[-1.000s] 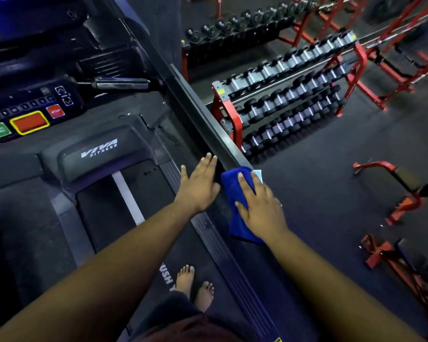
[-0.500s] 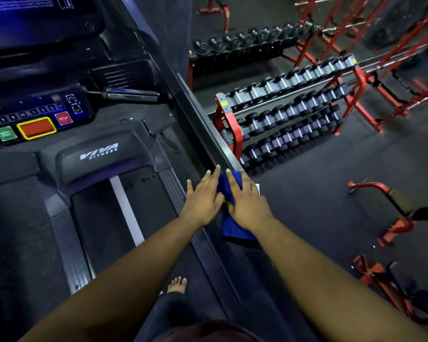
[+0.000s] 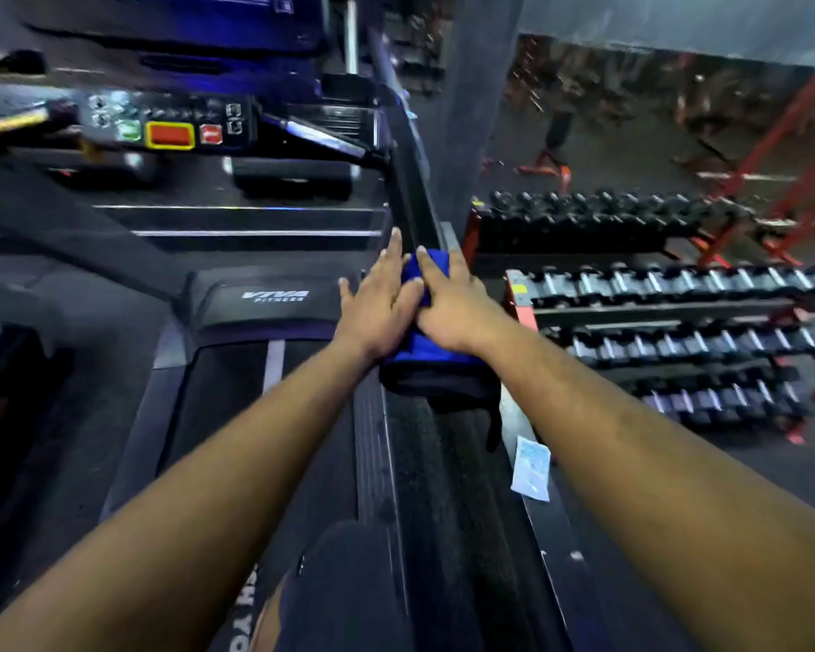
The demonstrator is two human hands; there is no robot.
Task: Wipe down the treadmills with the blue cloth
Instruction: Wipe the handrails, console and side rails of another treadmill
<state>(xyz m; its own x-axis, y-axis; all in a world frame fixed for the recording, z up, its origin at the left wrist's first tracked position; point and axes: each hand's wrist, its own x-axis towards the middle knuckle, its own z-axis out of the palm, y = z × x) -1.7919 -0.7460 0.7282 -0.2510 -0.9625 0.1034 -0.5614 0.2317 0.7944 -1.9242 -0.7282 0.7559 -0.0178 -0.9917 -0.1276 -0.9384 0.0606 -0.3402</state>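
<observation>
The blue cloth (image 3: 423, 346) lies on the right side of the black treadmill (image 3: 264, 298), near the foot of its upright. My right hand (image 3: 452, 305) presses flat on the cloth with straight fingers. My left hand (image 3: 378, 305) lies flat beside it, fingers straight, its inner edge over the cloth's left part. Most of the cloth is hidden under both hands; a strip shows between the fingers and below the palms. The view is blurred.
The treadmill console (image 3: 170, 131) with a red button sits ahead at upper left. A red rack of dumbbells (image 3: 669, 317) stands on the floor to the right. A pale slip of paper (image 3: 530, 468) lies on the side rail behind the cloth. My knee (image 3: 344, 576) shows below.
Both hands and the cloth have slid forward along the treadmill's right side towards the upright. My left hand closed in onto the cloth. The camera moved forward.
</observation>
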